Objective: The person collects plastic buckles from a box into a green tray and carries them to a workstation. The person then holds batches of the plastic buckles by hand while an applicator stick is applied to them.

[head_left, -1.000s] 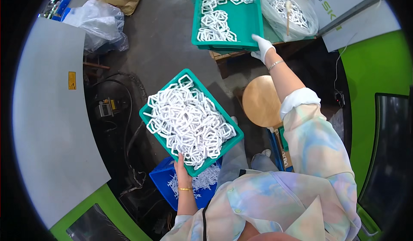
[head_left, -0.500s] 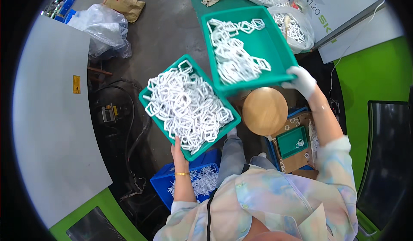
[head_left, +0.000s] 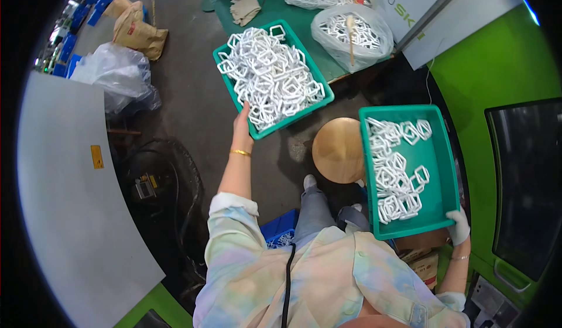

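My bare left hand [head_left: 243, 130] grips the near left corner of a green plastic tray [head_left: 295, 117] heaped with white plastic link-shaped rings [head_left: 269, 76]. That tray is at the near edge of the green table; whether it rests there or hangs in the air I cannot tell. At the right, my white-gloved right hand [head_left: 459, 227] holds a second green tray [head_left: 433, 193] by its near right corner. White rings [head_left: 392, 176] lie mostly along that tray's left side, with bare green bottom beside them.
A round wooden stool [head_left: 338, 150] stands between the trays. Clear bags of white parts [head_left: 351, 32] and a cloth glove [head_left: 244, 10] lie on the green table [head_left: 225, 21]. A blue bin [head_left: 280, 228] is by my legs. Machines flank both sides; cables [head_left: 178, 176] run at left.
My left hand has moved the full tray away from me to the table's edge. My right hand has brought the other tray back toward me and to the right, past the stool.
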### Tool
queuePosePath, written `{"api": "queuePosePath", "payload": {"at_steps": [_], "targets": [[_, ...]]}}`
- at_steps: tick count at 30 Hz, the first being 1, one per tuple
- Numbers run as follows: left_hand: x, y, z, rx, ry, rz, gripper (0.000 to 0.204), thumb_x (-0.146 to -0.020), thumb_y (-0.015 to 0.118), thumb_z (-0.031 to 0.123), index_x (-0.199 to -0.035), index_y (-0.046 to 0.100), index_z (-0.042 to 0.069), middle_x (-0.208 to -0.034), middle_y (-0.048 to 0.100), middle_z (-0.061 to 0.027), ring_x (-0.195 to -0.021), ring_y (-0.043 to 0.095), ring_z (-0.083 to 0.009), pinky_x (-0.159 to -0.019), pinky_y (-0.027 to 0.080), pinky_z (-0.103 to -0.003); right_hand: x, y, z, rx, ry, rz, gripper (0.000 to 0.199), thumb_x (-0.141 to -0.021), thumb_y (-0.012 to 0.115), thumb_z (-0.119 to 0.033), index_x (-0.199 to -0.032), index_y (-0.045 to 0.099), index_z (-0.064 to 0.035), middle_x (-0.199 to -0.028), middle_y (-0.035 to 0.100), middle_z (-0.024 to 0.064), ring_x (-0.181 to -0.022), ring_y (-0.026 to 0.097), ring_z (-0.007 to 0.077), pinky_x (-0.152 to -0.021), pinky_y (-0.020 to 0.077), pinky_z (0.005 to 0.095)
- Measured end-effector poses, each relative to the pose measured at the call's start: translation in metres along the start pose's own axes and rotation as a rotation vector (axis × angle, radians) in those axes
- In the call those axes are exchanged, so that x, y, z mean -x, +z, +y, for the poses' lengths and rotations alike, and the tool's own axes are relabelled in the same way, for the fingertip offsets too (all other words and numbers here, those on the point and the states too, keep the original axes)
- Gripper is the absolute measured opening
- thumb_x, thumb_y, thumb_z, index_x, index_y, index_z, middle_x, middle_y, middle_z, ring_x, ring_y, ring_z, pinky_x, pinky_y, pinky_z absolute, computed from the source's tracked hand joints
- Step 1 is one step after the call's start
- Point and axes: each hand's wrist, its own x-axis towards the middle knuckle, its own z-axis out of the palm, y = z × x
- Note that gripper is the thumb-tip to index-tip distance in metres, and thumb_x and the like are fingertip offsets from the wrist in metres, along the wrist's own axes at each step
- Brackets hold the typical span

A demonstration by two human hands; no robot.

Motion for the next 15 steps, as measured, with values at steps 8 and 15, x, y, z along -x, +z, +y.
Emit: {"api": "queuePosePath", "payload": {"at_steps": [8,15], "targets": [[0.031,0.008,-0.017,-0.01,-0.036,-0.109,0.054,-0.095,0.061,0.033,-0.134,0.05,-0.002,-0.132,0.057,-0.0131,-0.116,0.06,-0.0264,-0.1,0.047,-0.039,0.164,-0.109,0.247,-0.567,0.217,0.425,0.03,-0.082,0.056,-0.012,-0.112,0.057,-0.0088,-0.109,0.062,0.0075,-0.094,0.063,0.0245,-0.076,0.0561,0.0409],[0.05,0.032,-0.029,-0.047,0.13,-0.052,0.058,-0.102,0.032,0.046,-0.139,0.044,0.002,-0.141,0.049,-0.0154,-0.128,0.048,-0.0339,-0.108,0.037,-0.05,0.193,-0.16,0.334,-0.787,0.194,0.701,0.01,-0.088,0.055,-0.018,-0.095,0.057,-0.0117,-0.1,0.063,0.0058,-0.097,0.06,0.0231,-0.085,0.0538,0.041]]}}
